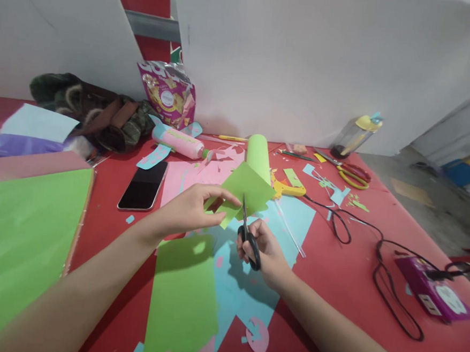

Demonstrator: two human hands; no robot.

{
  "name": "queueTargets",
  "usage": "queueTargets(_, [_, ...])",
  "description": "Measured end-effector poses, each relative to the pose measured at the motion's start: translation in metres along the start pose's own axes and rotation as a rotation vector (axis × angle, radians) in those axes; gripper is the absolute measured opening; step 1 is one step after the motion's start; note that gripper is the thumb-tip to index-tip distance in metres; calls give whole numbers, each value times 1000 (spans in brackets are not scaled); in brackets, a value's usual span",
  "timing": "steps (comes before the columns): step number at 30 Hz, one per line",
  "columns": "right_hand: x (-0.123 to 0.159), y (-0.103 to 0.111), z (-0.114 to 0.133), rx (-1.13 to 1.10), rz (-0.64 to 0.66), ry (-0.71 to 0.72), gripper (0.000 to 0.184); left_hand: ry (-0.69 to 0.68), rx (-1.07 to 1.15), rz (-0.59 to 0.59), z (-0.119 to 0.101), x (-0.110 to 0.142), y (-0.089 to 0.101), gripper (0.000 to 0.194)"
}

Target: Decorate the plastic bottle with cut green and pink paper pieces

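My left hand (203,207) holds a piece of light green paper (246,182) at its left side, thumb below and fingers above. In my right hand (268,250) is a pair of black-handled scissors (250,244), pointing away from me with the blades at the paper's lower edge. How far the blades are apart is hard to make out. Behind the paper stands a green paper-covered cylinder (258,153). A larger green sheet (184,301) lies below my hands, partly over a light blue sheet (246,300).
Left are a phone (143,185), a pink bottle-shaped craft (179,141) and green wrapped sheets (24,247). A yellow glue gun (288,189), red-and-yellow-handled scissors (353,176), a clear bottle (354,136) and a purple power strip (434,289) with a black cord lie right. Paper scraps are scattered around.
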State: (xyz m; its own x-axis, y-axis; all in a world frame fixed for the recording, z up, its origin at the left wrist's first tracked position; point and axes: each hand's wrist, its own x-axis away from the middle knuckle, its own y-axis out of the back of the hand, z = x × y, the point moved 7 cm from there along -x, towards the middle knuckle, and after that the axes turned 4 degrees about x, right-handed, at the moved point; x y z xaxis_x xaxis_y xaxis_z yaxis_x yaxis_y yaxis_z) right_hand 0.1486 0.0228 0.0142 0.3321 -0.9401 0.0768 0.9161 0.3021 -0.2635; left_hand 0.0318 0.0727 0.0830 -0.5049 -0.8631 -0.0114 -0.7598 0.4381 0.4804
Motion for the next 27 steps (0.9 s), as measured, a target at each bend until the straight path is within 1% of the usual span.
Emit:
queueTargets(5, [-1,-1,1,10,9,0,44,39,-10,40,3,0,0,32])
queueTargets(11, [0,-1,-2,20,4,-39,46,70,-23,79,4,-1,4,34])
queueTargets(16, [0,-3,-2,32,42,-60,47,38,-32,189,2,1,8,33])
queueTargets(19, [1,-5,-2,27,54,-84,47,40,-59,246,5,3,11,34])
queueTargets(22, [3,-8,-2,27,68,-119,45,58,-92,288,10,5,14,35])
queueTargets(27, [4,-10,-5,-9,108,-148,44,36,-152,348,13,7,18,35])
